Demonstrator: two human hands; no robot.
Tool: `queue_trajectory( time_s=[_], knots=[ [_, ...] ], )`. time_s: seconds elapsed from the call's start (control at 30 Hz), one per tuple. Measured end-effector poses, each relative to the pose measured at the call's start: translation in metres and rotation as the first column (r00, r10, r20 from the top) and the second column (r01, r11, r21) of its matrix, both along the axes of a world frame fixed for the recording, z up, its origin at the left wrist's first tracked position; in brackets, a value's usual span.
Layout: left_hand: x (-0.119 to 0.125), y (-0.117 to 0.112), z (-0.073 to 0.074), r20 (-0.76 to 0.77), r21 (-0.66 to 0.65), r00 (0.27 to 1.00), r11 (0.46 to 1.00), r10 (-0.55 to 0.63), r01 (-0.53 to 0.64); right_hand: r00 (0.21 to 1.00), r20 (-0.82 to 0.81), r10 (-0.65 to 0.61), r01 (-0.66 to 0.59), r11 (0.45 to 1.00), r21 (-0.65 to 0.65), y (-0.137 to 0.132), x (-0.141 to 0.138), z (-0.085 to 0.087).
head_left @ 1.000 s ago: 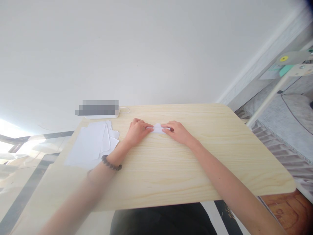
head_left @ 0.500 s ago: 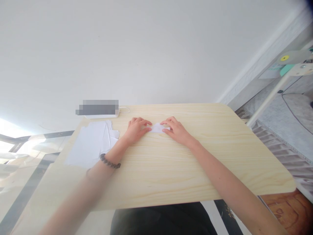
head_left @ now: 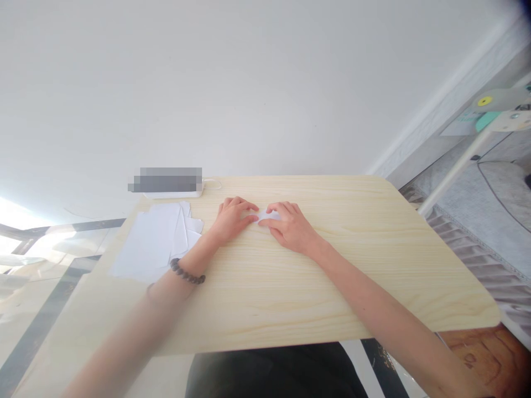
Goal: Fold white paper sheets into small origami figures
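Note:
A small folded piece of white paper (head_left: 265,215) lies on the light wooden table (head_left: 315,287), toward its far side. My left hand (head_left: 232,219) presses on the paper's left end with the fingertips together. My right hand (head_left: 290,226) covers most of the paper's right part, fingers bent down onto it. Only a narrow strip of the paper shows between the two hands. A bead bracelet (head_left: 186,273) circles my left wrist.
A loose pile of white paper sheets (head_left: 157,243) lies on the table's left side. A white flat device (head_left: 172,193) with a cable sits at the far left edge. A white wall rises behind; a lamp stand (head_left: 460,166) and a grey rug lie to the right.
My right hand has slid left over the folded paper, so less of it shows. The left hand has stayed at the paper's left end.

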State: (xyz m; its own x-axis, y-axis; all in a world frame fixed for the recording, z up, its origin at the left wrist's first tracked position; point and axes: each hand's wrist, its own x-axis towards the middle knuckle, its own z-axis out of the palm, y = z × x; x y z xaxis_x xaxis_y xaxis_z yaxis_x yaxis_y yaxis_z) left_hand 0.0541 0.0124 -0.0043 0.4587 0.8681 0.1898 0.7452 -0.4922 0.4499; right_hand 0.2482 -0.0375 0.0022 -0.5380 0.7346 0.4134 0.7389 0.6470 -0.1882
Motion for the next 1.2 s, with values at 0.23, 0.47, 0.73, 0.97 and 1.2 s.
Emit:
queue_trajectory(
  time_s=[0.23,0.47,0.73,0.97,1.2],
  knots=[
    [0.0,0.0,-0.001,0.007,-0.001,1.0,1.0,-0.005,0.005,1.0,-0.032,0.0,0.0,1.0,0.002,0.002,0.006,-0.002],
    [-0.001,0.001,-0.001,0.01,-0.008,1.0,1.0,-0.008,0.008,0.996,-0.094,0.006,-0.007,1.0,-0.012,0.007,0.015,-0.004],
    [-0.001,0.0,0.002,0.013,-0.016,1.0,1.0,-0.007,0.007,0.99,-0.138,0.027,-0.031,0.999,-0.029,0.011,0.034,-0.001],
    [-0.001,0.0,0.002,-0.004,-0.005,1.0,1.0,-0.004,0.003,0.983,-0.177,0.051,-0.061,0.997,-0.051,0.011,0.046,0.004],
    [0.002,-0.007,0.005,0.044,0.086,0.977,0.975,-0.209,0.204,0.978,-0.208,0.032,-0.046,0.997,-0.059,0.009,0.045,0.006]
  ],
)
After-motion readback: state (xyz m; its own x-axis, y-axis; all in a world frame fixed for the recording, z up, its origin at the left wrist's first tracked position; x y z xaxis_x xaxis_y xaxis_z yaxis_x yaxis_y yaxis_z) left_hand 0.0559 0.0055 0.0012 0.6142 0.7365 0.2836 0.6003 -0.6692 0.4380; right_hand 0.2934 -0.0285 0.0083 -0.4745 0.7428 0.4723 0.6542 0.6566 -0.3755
